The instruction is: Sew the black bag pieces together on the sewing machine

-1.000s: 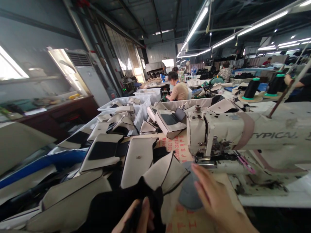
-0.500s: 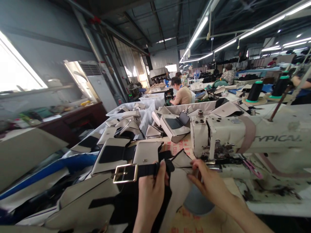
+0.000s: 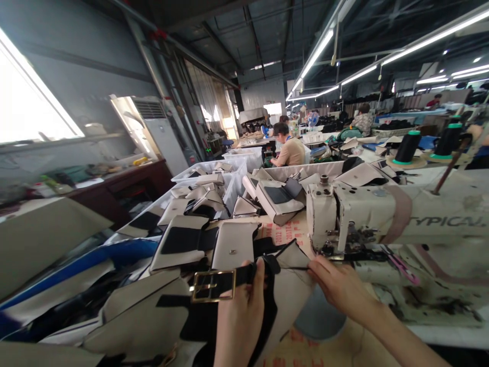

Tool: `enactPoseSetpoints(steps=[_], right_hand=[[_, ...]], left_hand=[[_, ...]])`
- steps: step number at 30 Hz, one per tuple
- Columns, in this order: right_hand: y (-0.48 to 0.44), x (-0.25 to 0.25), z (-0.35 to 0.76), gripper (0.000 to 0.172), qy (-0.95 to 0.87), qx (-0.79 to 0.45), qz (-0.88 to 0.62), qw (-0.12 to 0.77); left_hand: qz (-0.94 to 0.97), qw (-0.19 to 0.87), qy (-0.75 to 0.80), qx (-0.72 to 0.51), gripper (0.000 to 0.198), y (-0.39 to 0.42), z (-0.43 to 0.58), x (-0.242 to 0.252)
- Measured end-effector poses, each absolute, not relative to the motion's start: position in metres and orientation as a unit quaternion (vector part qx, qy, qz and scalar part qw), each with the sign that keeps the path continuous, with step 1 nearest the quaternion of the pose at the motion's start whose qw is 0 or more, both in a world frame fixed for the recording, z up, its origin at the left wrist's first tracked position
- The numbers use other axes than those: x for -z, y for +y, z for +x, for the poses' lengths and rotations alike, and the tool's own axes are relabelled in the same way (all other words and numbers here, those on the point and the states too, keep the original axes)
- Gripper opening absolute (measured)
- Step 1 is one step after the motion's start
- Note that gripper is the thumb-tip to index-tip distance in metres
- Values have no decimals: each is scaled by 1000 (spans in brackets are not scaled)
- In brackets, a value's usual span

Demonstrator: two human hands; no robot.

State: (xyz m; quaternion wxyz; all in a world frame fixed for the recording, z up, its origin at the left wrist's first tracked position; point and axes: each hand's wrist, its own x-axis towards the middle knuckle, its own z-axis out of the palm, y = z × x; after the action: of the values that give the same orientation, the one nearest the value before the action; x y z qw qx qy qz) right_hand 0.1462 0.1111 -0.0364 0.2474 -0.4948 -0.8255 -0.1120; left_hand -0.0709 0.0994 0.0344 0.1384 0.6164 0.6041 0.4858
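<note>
My left hand is closed around a black strap, thumb on top. A gold rectangular buckle sits at the strap's left end. The strap lies over a beige bag piece with black edging. My right hand pinches at the right edge of this piece, beside the sewing machine head; thin threads show near its fingertips, and what exactly lies between them is hidden. A grey disc lies partly under the right hand.
The sewing machine stands at the right, with pink-handled snips on it and black thread cones behind. Beige bag parts cover the left and middle. White bins stand beyond; a co-worker sits farther back.
The view has shifted slightly, so the scene sits further right. The buckle has tilted and come nearer my left hand. My right fingers have drawn closer together at the piece's edge.
</note>
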Motion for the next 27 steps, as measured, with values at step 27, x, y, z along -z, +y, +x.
enactPoseSetpoints(steps=[27], right_hand=[[80, 10, 180, 19, -830, -79, -497, 242]], left_hand=[[457, 361, 634, -509, 41, 57, -6, 33]])
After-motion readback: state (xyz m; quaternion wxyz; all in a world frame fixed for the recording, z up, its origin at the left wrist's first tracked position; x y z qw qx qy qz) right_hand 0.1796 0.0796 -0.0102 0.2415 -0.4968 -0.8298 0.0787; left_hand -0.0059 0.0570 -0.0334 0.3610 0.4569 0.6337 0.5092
